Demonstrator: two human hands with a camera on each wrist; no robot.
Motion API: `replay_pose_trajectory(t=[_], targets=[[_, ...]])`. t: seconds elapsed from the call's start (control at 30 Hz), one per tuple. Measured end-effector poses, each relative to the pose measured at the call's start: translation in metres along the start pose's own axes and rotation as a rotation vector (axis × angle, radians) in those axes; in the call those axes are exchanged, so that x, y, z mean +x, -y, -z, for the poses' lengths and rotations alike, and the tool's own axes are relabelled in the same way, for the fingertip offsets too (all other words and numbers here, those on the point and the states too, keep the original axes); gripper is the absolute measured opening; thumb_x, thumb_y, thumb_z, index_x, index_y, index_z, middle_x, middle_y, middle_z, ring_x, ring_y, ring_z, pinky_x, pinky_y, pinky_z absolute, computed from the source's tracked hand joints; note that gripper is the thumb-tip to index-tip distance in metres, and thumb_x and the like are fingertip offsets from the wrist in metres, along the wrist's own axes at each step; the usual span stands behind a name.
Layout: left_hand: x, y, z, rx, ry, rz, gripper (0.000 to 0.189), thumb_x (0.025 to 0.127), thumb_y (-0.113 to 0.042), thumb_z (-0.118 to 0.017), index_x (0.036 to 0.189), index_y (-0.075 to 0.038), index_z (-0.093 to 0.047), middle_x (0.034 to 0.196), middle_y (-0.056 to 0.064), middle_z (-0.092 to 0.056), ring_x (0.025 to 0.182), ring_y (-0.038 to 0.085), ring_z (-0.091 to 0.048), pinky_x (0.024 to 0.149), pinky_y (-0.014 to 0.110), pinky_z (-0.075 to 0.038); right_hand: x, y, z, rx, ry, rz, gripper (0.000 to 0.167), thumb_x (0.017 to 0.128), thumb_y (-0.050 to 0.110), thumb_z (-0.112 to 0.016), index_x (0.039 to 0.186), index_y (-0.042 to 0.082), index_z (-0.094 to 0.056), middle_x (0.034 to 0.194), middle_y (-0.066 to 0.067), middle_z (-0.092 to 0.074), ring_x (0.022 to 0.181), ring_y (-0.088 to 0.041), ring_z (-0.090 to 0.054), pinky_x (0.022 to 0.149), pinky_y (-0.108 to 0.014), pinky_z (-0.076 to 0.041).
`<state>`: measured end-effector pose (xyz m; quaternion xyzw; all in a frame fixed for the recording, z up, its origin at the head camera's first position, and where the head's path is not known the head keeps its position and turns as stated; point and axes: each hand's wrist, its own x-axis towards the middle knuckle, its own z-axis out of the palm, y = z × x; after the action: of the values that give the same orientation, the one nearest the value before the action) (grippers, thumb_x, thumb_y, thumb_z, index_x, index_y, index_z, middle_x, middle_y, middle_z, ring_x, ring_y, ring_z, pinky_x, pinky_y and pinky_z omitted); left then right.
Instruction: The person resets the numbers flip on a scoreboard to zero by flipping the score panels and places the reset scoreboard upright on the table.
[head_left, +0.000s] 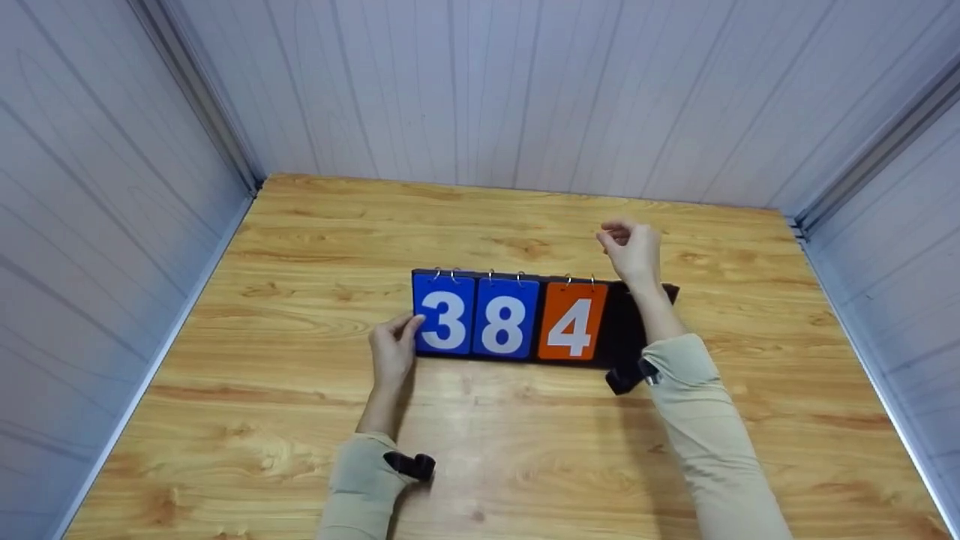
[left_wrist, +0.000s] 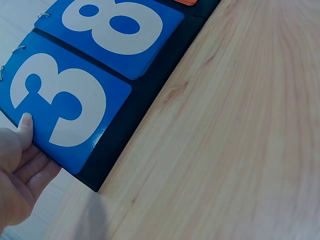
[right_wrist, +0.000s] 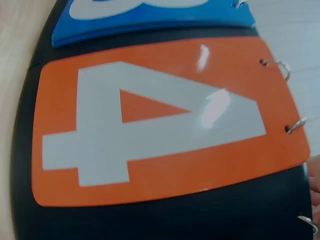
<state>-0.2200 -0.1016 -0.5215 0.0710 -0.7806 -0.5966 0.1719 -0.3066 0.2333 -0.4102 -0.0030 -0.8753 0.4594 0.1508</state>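
Observation:
A black flip scoreboard (head_left: 502,358) stands tilted on the table, its number cards hung on metal rings along the top. From left to right show a blue 3 card (left_wrist: 60,100), a blue 8 card (head_left: 506,319) and an orange 4 card (right_wrist: 170,125); the rightmost section is bare black, partly behind my right forearm. My left hand (head_left: 391,346) grips the board's left edge, thumb on the front of the 3 card and fingers behind. Above the top right edge, my right hand (head_left: 634,251) has curled fingers with nothing visible in them. In the right wrist view only a sliver of its fingers (right_wrist: 315,187) appears.
The wood-grain table (head_left: 510,450) reaches back to a pale panelled wall (head_left: 487,90). Similar walls rise at the left (head_left: 97,187) and right (head_left: 900,247). A black wrist camera (head_left: 630,375) on my right arm overlaps the board's lower right corner.

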Motion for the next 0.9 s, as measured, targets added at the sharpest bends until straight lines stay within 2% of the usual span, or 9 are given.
replay_pose_trajectory(t=[0.13,0.27,0.4,0.53,0.7,0.83,0.9], targets=[[-0.001,0.0,0.0,0.015,-0.008,-0.013,0.016,0.1,0.005,-0.072,0.107,0.019,-0.076,0.105,0.035,-0.077,0.095,0.039,-0.077,0.074,0.011,-0.053,-0.018,0.002,0.001,0.076,-0.113,0.051,0.018,0.1,-0.004,-0.069,0.109,-0.019,-0.074,0.098,-0.034,-0.077,0.063,0.015,-0.052,0.065,-0.003,-0.045],[0.0,0.0,0.0,0.023,-0.011,-0.004,0.017,0.101,0.004,-0.072,0.108,0.019,-0.077,0.105,0.034,-0.077,0.095,0.037,-0.077,0.073,0.009,-0.051,-0.041,0.006,0.001,0.152,-0.218,0.063,0.015,0.098,-0.007,-0.069,0.106,-0.019,-0.073,0.089,-0.027,-0.077,0.064,0.014,-0.054,0.066,-0.005,-0.046],[0.0,-0.001,0.0,0.018,-0.003,0.018,0.017,0.102,0.004,-0.071,0.109,0.018,-0.076,0.107,0.035,-0.077,0.098,0.04,-0.077,0.073,0.007,-0.05,-0.068,0.008,0.002,0.198,-0.289,0.068,0.013,0.098,-0.009,-0.068,0.106,-0.019,-0.073,0.093,-0.031,-0.075,0.069,0.013,-0.057,0.068,-0.006,-0.048],[0.001,-0.001,0.0,0.012,-0.001,0.024,0.017,0.102,0.003,-0.071,0.109,0.018,-0.076,0.107,0.035,-0.077,0.096,0.04,-0.076,0.071,0.006,-0.048,-0.094,0.002,-0.001,0.204,-0.303,0.069,0.013,0.099,-0.009,-0.067,0.107,-0.018,-0.072,0.101,-0.036,-0.074,0.075,0.014,-0.058,0.073,-0.007,-0.05],[0.001,-0.001,0.001,0.017,0.001,0.032,0.018,0.102,0.003,-0.071,0.11,0.018,-0.076,0.107,0.035,-0.077,0.096,0.041,-0.076,0.071,0.007,-0.05,-0.118,-0.012,-0.01,0.18,-0.278,0.051,0.014,0.098,-0.01,-0.067,0.109,-0.018,-0.071,0.103,-0.036,-0.074,0.079,0.017,-0.056,0.077,-0.007,-0.051],[0.001,-0.001,0.001,0.033,0.007,0.035,0.018,0.103,0.002,-0.071,0.111,0.018,-0.076,0.108,0.035,-0.077,0.1,0.043,-0.077,0.079,0.023,-0.062,-0.13,-0.021,-0.017,0.19,-0.262,0.02,0.016,0.096,-0.011,-0.068,0.111,-0.018,-0.07,0.105,-0.036,-0.074,0.082,0.017,-0.057,0.078,-0.007,-0.051],[0.0,0.0,0.001,0.035,0.008,0.033,0.018,0.103,0.002,-0.071,0.111,0.018,-0.076,0.108,0.035,-0.077,0.102,0.044,-0.077,0.082,0.031,-0.065,-0.134,-0.025,-0.02,0.187,-0.254,-0.001,0.018,0.096,-0.011,-0.069,0.112,-0.018,-0.07,0.106,-0.036,-0.074,0.084,0.014,-0.058,0.079,-0.007,-0.051]])
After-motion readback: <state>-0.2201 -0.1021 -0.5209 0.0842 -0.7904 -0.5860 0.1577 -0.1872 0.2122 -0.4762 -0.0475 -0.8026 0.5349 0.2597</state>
